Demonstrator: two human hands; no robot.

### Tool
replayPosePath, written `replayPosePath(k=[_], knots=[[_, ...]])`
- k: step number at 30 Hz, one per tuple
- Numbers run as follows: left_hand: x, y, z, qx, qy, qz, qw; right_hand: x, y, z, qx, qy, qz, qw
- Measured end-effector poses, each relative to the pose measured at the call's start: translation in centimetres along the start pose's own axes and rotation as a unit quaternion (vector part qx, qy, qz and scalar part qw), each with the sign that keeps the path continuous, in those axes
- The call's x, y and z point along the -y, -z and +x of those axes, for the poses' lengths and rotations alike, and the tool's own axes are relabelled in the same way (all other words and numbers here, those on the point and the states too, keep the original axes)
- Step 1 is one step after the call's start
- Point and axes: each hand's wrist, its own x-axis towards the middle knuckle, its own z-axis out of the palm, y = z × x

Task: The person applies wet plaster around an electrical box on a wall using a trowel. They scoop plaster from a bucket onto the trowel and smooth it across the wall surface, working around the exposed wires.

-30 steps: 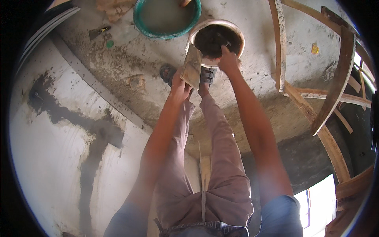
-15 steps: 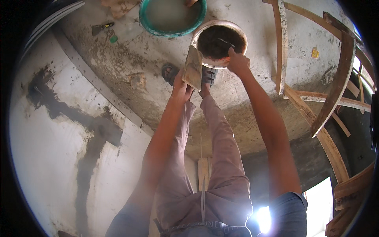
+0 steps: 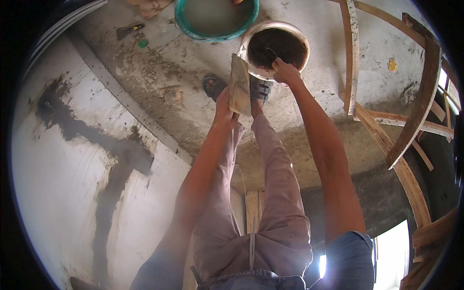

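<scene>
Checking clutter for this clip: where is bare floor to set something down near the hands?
Bare concrete lies between the pan of dark mix and the wooden frame, and left of the sandalled feet toward the wall base. It is crowded where pan, teal basin and board meet.

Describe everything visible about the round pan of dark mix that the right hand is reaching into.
The round pan is a shallow bowl with a pale, mortar-smeared rim, probably metal, holding a dark wet mix. It sits upright on the concrete floor, next to a teal basin, just beyond the person's sandalled feet. The right hand rests at its near rim, dipping a thin dark tool into the mix. The left hand's board overlaps its left edge.
</scene>
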Motion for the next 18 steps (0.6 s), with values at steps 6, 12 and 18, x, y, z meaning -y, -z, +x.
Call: replayPosePath(k=[6,12,18], knots=[[-1.0,-0.4,-1.3,0.003,-0.064,0.039,0.997,0.9,-1.3,0.0,-0.023,-0.023,-0.01,0.999],[-1.4,0.2,-0.3,-0.017,-0.102,0.05,0.993,-2.6,-1.6,2.4,-0.036,0.083,0.053,0.995],[-2.2,3.1,1.2,-0.016,-0.119,-0.004,0.993,-4.1,1.0,-1.5,0.171,0.063,0.323,0.929]])
